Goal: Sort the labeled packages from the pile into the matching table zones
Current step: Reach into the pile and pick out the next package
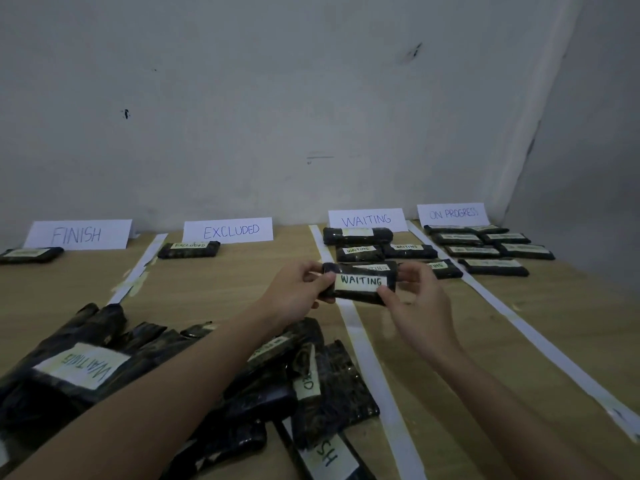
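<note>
Across the wooden table (242, 282), white tape strips (367, 348) mark four zones, each headed by a paper sign against the wall: FINISH (78, 234) at ten o'clock, EXCLUDED (228, 230) at eleven, WAITING (367, 220) at twelve, ON PROGRESS (453, 214) at one.

At seven o'clock lies the unsorted pile (156, 375) of dark wrapped packages, many of them, stacked over one another; labels reading WAITING and parts of others show.

The ON PROGRESS zone holds about seven sorted packages (491, 251), the WAITING zone about five (360, 252), the EXCLUDED zone one (188, 249), the FINISH zone one (31, 254). I judge the sorting well begun but far from done, since the pile remains large.

At the centre, just above the near edge of the WAITING zone, a package labeled WAITING (360, 282) is held in the air. The left hand (298, 292) grips its left end with curled fingers; the right hand (415, 292) pinches its right end. It looks ready to be set down among its matching group.
</note>
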Available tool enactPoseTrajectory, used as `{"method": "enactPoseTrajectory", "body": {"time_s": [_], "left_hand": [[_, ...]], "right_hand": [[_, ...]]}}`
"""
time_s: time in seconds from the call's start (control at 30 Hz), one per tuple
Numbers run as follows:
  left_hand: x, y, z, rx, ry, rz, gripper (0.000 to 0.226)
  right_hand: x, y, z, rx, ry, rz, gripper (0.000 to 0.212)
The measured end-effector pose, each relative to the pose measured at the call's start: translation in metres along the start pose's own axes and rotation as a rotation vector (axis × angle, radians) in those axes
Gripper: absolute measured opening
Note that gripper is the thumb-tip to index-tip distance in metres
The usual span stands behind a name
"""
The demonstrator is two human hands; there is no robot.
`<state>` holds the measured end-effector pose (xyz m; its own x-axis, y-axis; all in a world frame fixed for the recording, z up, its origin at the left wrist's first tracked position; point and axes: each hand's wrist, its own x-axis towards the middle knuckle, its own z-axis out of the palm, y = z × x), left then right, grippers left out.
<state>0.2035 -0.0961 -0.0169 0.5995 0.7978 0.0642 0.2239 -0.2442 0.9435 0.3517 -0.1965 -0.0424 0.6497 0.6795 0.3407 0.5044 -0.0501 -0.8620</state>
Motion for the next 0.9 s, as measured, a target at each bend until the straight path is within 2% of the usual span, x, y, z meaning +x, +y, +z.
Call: {"method": "enactPoseTrajectory", "body": {"time_s": [0.1, 0.23, 0.33, 0.47, 0.67, 0.73, 0.9], "left_hand": [[0.003, -0.006, 0.013, 0.011, -0.017, -0.045, 0.011], [0.011, -0.01, 0.032, 0.001, -0.076, -0.058, 0.014], [0.017, -0.013, 0.04, 0.017, -0.106, -0.08, 0.019], [0.026, -0.016, 0.038, 0.202, -0.052, -0.041, 0.023], [0.026, -0.009, 0.008, 0.322, -0.04, 0.017, 0.025], [0.023, -0.008, -0.007, 0.371, -0.036, 0.039, 0.024], [0.013, -0.013, -0.055, 0.427, -0.086, 0.023, 0.022]], "right_hand": [[-0.006, 0.013, 0.004, -0.37, -0.002, -0.383, 0.044], [-0.015, 0.027, 0.006, -0.64, -0.055, -0.597, 0.045], [-0.005, 0.035, 0.003, -0.671, -0.06, -0.65, 0.039], [0.015, 0.047, 0.0, -0.72, -0.12, -0.633, 0.043], [0.051, 0.057, 0.006, -0.854, -0.344, -0.426, 0.039], [0.051, 0.056, 0.01, -0.863, -0.368, -0.394, 0.04], [0.038, 0.026, 0.037, -0.676, -0.385, -0.546, 0.035]]}}
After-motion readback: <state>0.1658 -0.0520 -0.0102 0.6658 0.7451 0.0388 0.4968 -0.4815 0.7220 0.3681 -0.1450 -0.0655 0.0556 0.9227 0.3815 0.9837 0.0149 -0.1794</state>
